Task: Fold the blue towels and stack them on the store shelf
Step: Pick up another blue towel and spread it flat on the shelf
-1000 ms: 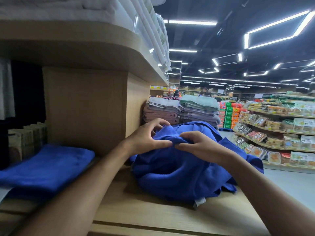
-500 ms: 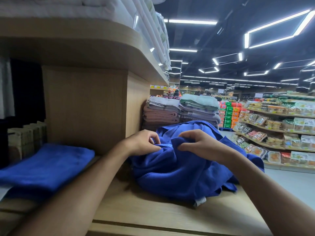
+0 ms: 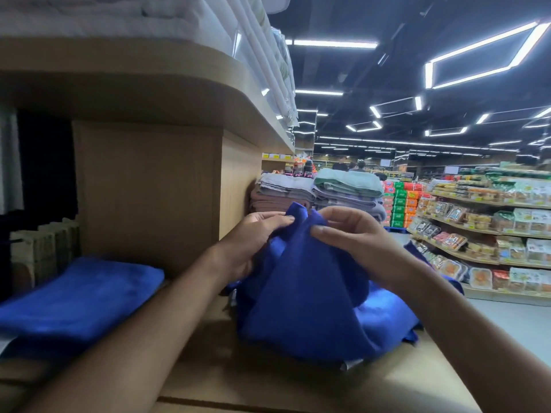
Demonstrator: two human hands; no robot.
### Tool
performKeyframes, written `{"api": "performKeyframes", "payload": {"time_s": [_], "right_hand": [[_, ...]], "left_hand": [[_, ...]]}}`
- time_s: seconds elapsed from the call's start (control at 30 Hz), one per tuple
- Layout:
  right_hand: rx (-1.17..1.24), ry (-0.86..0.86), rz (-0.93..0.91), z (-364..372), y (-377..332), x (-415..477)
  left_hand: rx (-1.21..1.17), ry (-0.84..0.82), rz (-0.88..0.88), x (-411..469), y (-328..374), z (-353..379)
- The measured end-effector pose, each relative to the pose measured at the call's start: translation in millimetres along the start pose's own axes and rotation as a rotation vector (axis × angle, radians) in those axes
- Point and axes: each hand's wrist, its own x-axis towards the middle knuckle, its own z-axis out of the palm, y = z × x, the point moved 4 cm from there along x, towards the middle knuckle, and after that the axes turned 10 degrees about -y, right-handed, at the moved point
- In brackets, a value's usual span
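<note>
Head view, the only one. Both hands sit just right of the upright panel [image 3: 149, 192], level with its lower half. Left hand [image 3: 253, 234] pinches a raised ridge of the blue towel [image 3: 301, 293] between thumb and fingertips. Right hand [image 3: 354, 236] pinches the same ridge just beside it, fingers curled in. The two grips are nearly touching.

Key relation: the towel hangs straight down from the fingers in a tent. Its lower part is heaped on the shelf board [image 3: 268, 383], right of the panel. The gripped edge runs roughly left-right between the hands, so my read is they need to slide apart along it to open the cloth flat before any fold. Can't tell whether either hand is on a corner.

Folded blue towel [image 3: 77, 299] lies flat at the panel's foot, on its left. Left hand is nearer to it, so placing probably goes that way. Grey and green towel stacks [image 3: 328, 189] sit behind the hands, right of the panel.
</note>
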Motion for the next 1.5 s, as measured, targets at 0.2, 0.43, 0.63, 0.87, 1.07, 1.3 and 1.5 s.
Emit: {"api": "performKeyframes", "payload": {"time_s": [0.2, 0.43, 0.63, 0.87, 1.07, 1.3, 1.5], "right_hand": [[-0.520, 0.345, -0.114, -10.6, 4.7, 3.8], [-0.417, 0.342, -0.083, -9.3, 9.4, 2.5], [-0.279, 0.175, -0.053, -2.3, -3.3, 0.3], [-0.352, 0.135, -0.151, 6.7, -80.8, 1.9], [-0.440, 0.093, -0.069, 15.1, -166.5, -2.4], [-0.625, 0.085, 0.043, 23.4, -227.0, -21.3], [-0.654, 0.035, 0.152, 25.8, -255.9, -31.4]], "left_hand": [[0.087, -0.096, 0.099, -8.3, 9.0, 17.7], [0.227, -0.117, 0.252, -11.5, 17.2, 22.5], [0.244, -0.108, 0.334, -21.8, 24.5, 27.3], [0.330, -0.047, 0.482, -43.2, 93.8, 39.5], [0.533, 0.082, 0.596, -63.4, 174.2, 75.3], [0.461, 0.100, 0.372, -74.8, 230.0, 107.6], [0.426, 0.014, 0.257, -85.2, 259.9, 115.3]]}}
